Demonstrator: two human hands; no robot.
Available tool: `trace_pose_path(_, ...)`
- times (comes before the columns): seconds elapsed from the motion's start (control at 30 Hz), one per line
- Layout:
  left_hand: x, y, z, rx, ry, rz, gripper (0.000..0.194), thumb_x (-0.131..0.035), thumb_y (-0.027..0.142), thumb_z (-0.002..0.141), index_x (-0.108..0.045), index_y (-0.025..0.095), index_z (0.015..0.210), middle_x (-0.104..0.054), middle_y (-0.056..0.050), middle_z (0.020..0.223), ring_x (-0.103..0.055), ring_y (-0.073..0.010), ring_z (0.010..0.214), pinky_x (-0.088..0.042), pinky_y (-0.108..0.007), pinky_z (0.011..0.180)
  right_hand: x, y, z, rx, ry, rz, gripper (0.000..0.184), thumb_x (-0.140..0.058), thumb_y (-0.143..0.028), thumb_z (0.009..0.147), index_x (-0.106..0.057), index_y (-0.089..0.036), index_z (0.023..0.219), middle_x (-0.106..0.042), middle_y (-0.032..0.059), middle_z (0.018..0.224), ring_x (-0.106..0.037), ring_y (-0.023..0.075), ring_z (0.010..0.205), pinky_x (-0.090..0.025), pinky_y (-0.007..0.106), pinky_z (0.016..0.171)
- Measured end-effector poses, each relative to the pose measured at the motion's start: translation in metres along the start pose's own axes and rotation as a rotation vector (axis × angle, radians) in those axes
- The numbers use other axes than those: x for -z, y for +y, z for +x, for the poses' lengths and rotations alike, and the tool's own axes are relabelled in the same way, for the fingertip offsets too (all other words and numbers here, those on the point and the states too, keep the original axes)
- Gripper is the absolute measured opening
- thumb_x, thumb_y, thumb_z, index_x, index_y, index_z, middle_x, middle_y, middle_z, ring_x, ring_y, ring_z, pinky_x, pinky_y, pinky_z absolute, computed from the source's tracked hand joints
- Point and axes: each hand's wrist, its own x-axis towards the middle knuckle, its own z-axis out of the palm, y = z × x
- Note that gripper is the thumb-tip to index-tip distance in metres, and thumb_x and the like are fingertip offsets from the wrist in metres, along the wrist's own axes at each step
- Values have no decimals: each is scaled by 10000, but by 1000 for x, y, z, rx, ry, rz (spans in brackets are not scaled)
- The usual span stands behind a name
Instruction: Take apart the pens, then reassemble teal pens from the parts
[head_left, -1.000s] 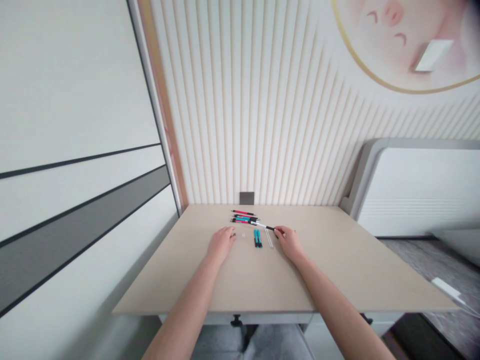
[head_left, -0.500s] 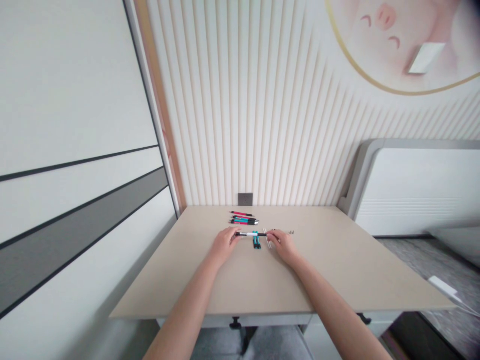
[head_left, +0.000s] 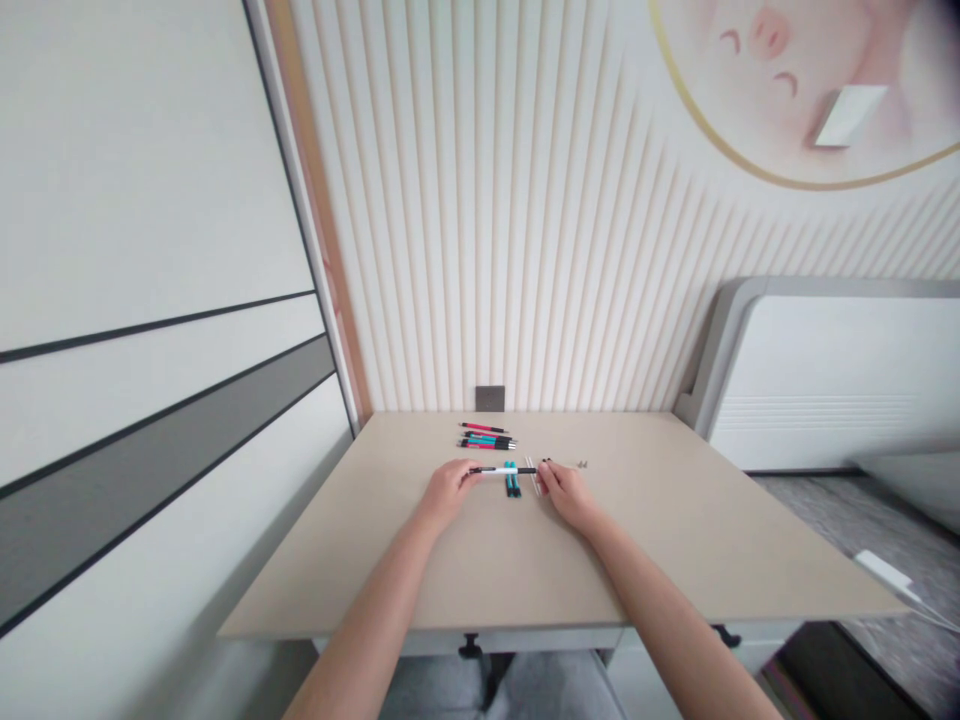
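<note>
Gripping white pen [head_left: 501, 470] at both ends, crosswise above counter [head_left: 637, 560]. With left hand [head_left: 448, 487]: pinching dark left end between thumb and fingers. With right hand [head_left: 564, 492]: closed on dark right end, fingers curled. Holding pen about level, white middle of barrel exposed between hands. Showing at right fingertips: small dark bit, too small to identify.

Seen below, partly crossed by pen: two teal pens [head_left: 514, 489], side by side, lengthwise to counter. Cannot tell from this angle whether touching white pen. Just right of these, near right hand: two thin white rods [head_left: 535, 483], roughly parallel, also crossed by pen. Beyond right hand, on counter: small greyish bits [head_left: 583, 464], too small to make out.

Farther back: cluster of red and teal pens [head_left: 487, 441], lying sideways, close together. Just behind cluster, apart from it: single red pen [head_left: 484, 428], also sideways.

Surroundings: dark socket [head_left: 490, 399] low on ribbed wall [head_left: 525, 200], at back edge of counter. To left, white cabinet [head_left: 150, 180] with grey band. To right, pale headboard [head_left: 840, 390]; above it, round pig picture [head_left: 772, 80].
</note>
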Motion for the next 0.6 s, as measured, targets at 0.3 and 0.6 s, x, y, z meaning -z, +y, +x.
trace_pose_path(0.3, 1, 4, -2, 96, -59, -94, 193, -565, 306, 883, -707, 206, 967, -726, -17, 857, -637, -162, 768, -475, -250, 739, 10, -5, 1, 32, 35, 35, 353, -432, -405, 904, -679, -188, 776, -675, 44, 744, -578, 175, 692, -423, 272, 696)
trace_pose_path(0.6, -1, -2, 0, 90, 14, -109, 246, -525, 374, 906, -690, 211, 987, -718, -30, 889, -637, -177, 803, -488, -268, 773, 5, -6, 0, 32, 55, 120, 357, -463, -440, 898, -695, -177, 964, -703, 52, 857, -592, 179, 755, -441, 283, 723)
